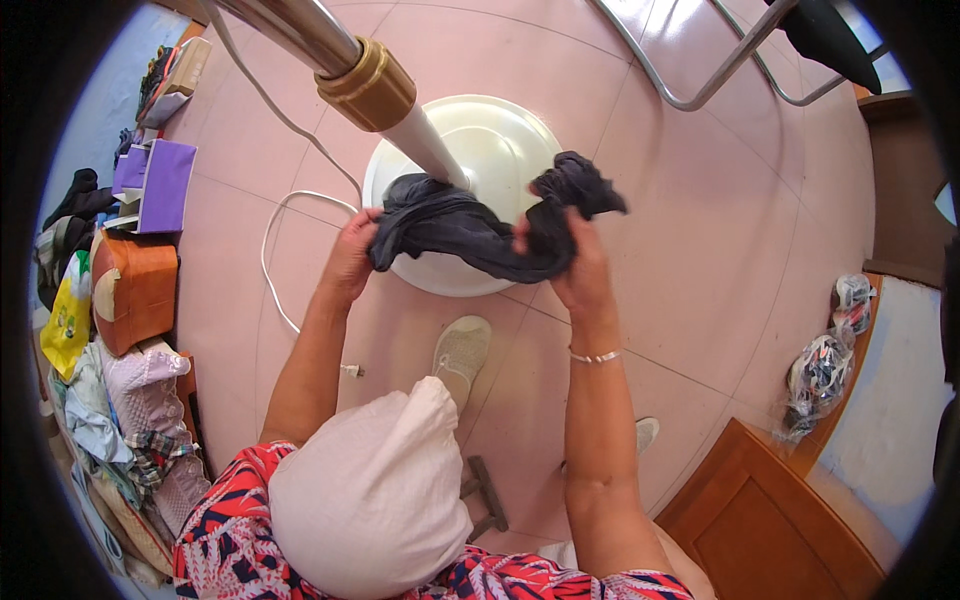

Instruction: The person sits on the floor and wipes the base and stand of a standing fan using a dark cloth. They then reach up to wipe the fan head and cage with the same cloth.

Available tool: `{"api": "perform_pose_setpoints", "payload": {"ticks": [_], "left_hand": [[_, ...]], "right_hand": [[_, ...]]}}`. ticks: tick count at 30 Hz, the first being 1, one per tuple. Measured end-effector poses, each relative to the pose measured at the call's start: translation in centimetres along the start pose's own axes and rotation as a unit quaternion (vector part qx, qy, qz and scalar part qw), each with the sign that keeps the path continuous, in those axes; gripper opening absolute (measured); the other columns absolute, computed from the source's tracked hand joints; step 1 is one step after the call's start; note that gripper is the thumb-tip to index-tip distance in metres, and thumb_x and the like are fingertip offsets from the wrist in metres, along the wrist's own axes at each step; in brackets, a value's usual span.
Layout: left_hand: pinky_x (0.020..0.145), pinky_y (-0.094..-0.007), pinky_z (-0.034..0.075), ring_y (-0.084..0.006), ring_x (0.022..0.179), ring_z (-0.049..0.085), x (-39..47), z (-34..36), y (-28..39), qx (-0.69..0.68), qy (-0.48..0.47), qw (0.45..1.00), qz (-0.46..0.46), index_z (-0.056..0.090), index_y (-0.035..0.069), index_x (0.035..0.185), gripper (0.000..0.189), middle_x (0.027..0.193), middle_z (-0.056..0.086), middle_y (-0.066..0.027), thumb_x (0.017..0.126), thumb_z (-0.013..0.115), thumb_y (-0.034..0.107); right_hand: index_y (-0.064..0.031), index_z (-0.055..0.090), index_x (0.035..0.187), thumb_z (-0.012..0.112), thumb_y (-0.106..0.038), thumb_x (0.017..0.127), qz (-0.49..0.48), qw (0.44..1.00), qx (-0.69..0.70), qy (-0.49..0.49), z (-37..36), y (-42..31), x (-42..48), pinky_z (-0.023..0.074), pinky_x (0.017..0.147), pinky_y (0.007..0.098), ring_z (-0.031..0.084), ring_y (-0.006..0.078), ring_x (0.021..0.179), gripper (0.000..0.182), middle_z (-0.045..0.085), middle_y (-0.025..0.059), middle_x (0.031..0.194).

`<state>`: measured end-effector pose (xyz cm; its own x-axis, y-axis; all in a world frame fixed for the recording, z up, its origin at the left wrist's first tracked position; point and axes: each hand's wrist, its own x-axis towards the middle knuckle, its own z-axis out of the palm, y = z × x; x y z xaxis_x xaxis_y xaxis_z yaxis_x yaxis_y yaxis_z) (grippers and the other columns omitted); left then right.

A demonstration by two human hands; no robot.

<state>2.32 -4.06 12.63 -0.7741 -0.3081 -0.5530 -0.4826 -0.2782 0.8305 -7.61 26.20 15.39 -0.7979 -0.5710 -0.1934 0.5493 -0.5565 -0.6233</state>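
A dark, bunched cloth point(472, 229) is stretched between my two hands, in front of the pole of a stand. My left hand point(355, 253) grips its left end. My right hand point(574, 262) holds the other side, where the cloth is folded up and its loose end sticks out to the upper right. Behind the cloth lies the round, cream base point(510, 135) of the stand. A metal pole point(300, 34) with a gold-coloured collar point(367, 84) rises from it towards the upper left. Parts of my fingers are hidden by the cloth.
A white cord point(264, 247) with a plug point(352, 370) lies on the tiled floor at left. Boxes, a brown leather-like case point(142, 289) and piled fabrics line the left side. A tubular metal frame point(694, 101) stands upper right; plastic-wrapped items point(819, 375) and a wooden panel point(772, 517) are at right.
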Motion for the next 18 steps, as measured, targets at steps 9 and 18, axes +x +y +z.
{"api": "perform_pose_setpoints", "payload": {"ticks": [9,18], "left_hand": [[0.101,-0.0459,0.036,-0.0335,0.117,0.048,0.4,7.6,-6.5,0.603,-0.047,0.665,0.438,0.06,0.005,0.107,0.036,0.119,0.055,-0.015,0.075,0.073,0.016],[0.075,-0.0263,0.051,-0.0095,0.087,0.062,-3.5,10.5,0.4,-0.09,-0.217,0.972,-0.006,0.057,0.008,0.1,0.01,0.093,0.063,-0.0004,0.098,0.055,0.017]], "right_hand": [[0.0065,0.052,0.128,0.064,-0.013,0.088,0.042,0.836,-0.458,0.301,-4.6,10.0,-2.4,0.0481,0.096,0.0378,0.061,0.0304,0.114,0.046,0.062,0.025,0.12],[0.0025,0.058,0.118,0.056,0.005,0.081,-0.021,0.952,-0.1,0.29,-7.2,17.6,-1.7,0.0553,0.083,0.0331,0.065,0.021,0.097,0.037,0.066,0.013,0.112]]}}
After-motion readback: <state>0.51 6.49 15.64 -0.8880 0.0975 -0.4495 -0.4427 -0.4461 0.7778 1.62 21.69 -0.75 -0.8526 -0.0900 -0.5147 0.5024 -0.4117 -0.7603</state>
